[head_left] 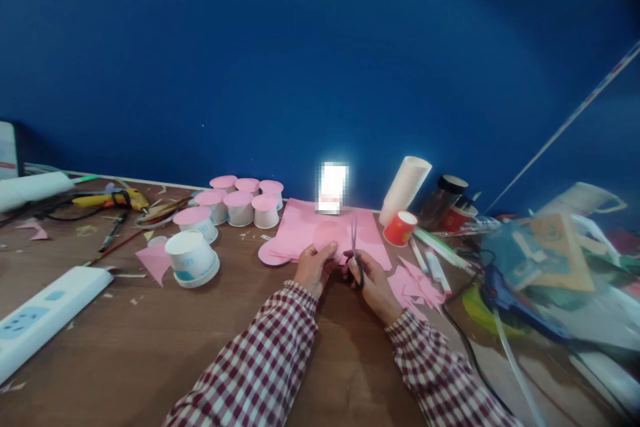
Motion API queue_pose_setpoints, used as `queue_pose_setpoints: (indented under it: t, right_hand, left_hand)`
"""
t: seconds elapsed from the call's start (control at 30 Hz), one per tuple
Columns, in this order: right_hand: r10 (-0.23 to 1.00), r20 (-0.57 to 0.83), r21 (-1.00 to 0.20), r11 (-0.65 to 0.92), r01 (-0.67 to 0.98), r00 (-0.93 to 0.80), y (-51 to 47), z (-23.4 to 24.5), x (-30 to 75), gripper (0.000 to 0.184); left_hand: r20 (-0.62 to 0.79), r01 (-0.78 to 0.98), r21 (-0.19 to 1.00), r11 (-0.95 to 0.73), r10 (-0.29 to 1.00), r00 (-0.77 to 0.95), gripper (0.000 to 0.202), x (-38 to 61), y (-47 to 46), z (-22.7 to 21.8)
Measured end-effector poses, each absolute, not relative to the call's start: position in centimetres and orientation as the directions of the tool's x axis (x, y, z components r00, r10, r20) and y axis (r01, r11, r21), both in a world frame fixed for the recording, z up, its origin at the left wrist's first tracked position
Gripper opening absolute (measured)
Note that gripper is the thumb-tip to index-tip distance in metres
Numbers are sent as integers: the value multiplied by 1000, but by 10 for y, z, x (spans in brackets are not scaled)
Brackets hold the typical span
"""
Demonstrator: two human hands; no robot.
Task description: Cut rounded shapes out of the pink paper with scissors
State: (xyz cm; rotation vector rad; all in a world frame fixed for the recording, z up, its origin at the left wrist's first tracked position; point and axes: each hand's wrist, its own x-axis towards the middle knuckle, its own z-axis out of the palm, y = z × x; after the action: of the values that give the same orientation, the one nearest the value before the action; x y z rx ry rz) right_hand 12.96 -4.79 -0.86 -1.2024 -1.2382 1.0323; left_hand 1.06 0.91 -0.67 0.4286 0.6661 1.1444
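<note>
My left hand [316, 271] pinches a rounded piece of pink paper [330, 234] between thumb and fingers. Beside it, my right hand [374, 281] is closed around the handles of a pair of scissors [355, 240], whose blades point up and away from me. Both hands are just in front of a stack of pink paper sheets [295, 223]. A round pink disc [271, 253] lies at the stack's left edge. Pink paper scraps [414, 285] are scattered right of my right hand. The pink paper blends together, so the held piece's full outline is unclear.
Several paper cups with pink discs [239, 200] stand at the back left, near an uncovered cup [190, 253]. A leaning cup stack [406, 188] and a red cup [400, 228] are right. A power strip [50, 313], yellow glue gun [117, 199] and blue glue gun [520, 307] flank the workspace.
</note>
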Motion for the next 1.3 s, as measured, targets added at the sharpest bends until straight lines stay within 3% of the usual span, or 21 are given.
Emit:
queue_pose_setpoints:
  t: [0.63, 0.93, 1.3]
  right_hand:
    - [988, 152, -977, 145, 155, 34, -49, -13, 131, 38]
    - [994, 93, -996, 93, 12, 52, -48, -11, 133, 41]
    - [998, 56, -997, 54, 55, 31, -48, -10, 134, 42]
  left_hand:
    - [-295, -687, 645, 335, 938, 180, 37, 15, 11, -8]
    - [-308, -677, 637, 368, 927, 215, 35, 11, 11, -8]
    - [-293, -648, 667, 368, 929, 226, 36, 10, 11, -8]
